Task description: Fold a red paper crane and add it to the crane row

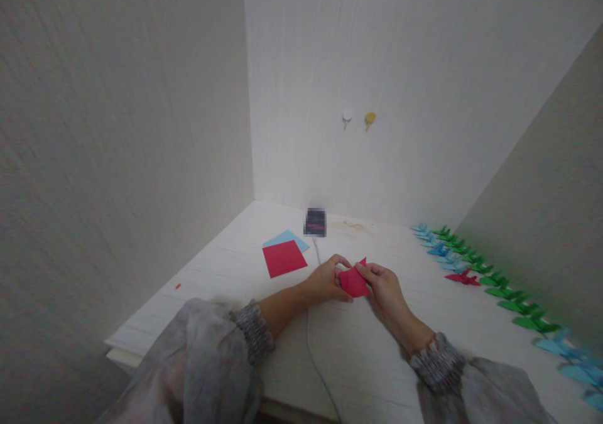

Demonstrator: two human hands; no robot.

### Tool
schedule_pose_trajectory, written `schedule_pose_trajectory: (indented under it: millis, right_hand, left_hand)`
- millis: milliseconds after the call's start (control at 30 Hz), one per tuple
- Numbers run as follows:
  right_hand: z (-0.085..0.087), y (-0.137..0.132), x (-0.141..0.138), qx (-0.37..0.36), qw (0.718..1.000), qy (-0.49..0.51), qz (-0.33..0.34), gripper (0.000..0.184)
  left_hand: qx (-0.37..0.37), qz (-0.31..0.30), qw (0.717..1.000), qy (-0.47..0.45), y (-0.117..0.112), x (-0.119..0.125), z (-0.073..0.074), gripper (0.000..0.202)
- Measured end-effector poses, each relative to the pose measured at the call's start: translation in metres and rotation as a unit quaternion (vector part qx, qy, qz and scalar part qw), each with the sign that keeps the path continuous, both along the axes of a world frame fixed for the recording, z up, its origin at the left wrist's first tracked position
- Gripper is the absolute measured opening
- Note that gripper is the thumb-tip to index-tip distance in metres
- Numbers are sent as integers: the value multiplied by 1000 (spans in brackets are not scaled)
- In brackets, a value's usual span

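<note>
On our left, a flat red paper square [284, 259] overlaps a light-blue paper sheet [287, 235]. Our left hand [330, 279] curls round a small folded red paper piece [355, 282] above the white table [221, 273], its rear fingertips hidden; our right hand [385, 284] pinches its upper corner. Uneven pulling might skew creases. Rightmost, light-blue folded paper birds [584, 372] are cut off.

Smooth matt folded paper [354, 284], rough gathered cloth cuff [255, 328], matt wood-look tabletop [230, 264], faintly ridged wall [301, 85]
</note>
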State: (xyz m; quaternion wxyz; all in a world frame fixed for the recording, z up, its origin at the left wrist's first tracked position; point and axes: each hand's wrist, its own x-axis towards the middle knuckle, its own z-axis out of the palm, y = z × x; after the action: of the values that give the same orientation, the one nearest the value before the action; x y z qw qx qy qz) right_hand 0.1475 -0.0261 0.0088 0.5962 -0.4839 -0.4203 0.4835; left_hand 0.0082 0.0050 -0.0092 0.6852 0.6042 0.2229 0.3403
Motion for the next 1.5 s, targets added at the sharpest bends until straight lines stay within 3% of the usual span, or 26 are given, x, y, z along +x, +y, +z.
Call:
schedule_pose_trajectory:
  millis: [833,967,1067,1167,1333,1500]
  right_hand:
    - [-5,5,5,-1,1000,1,3,24]
    - [-3,6,6,8,1000,12,1,22]
    - [-2,6,6,11,1000,18,4,20]
    - [-3,5,4,18,1000,1,-3,22]
    - [-7,4,0,39,998,-39,-13,27]
    - [-11,5,0,54,997,-56,20,27]
  left_hand:
    - [-40,-45,998,-22,6,0,-8,66]
    - [-79,-65,994,-42,7,3,-13,76]
    - [-68,-66,994,-63,5,4,-10,84]
    - [-79,-64,991,-83,0,2,-2,77]
    - [-102,17,992,-70,-4,0,3,57]
    - [-50,59,996,-38,1,-1,-2,56]
